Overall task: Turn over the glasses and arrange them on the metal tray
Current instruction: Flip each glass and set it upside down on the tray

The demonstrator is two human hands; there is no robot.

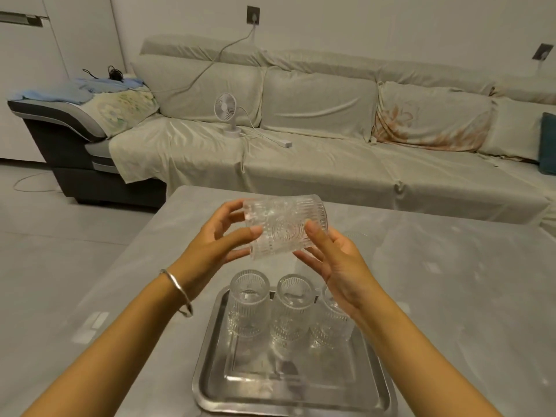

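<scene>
A clear ribbed glass (281, 225) lies on its side in the air above the table, held between both hands. My left hand (215, 245) grips its left end and my right hand (337, 260) holds its right side. Below them a metal tray (216, 383) rests on the grey table. Three matching glasses stand in a row at the tray's far edge: a left glass (248, 302), a middle glass (293, 308) and a right glass (331, 326) partly hidden behind my right wrist. Whether they stand mouth up or mouth down is unclear.
The grey table (451, 281) spreads to the right and left of the tray. Behind it runs a long covered sofa (316, 152) with a small white fan (225, 112) on it. The near half of the tray holds nothing.
</scene>
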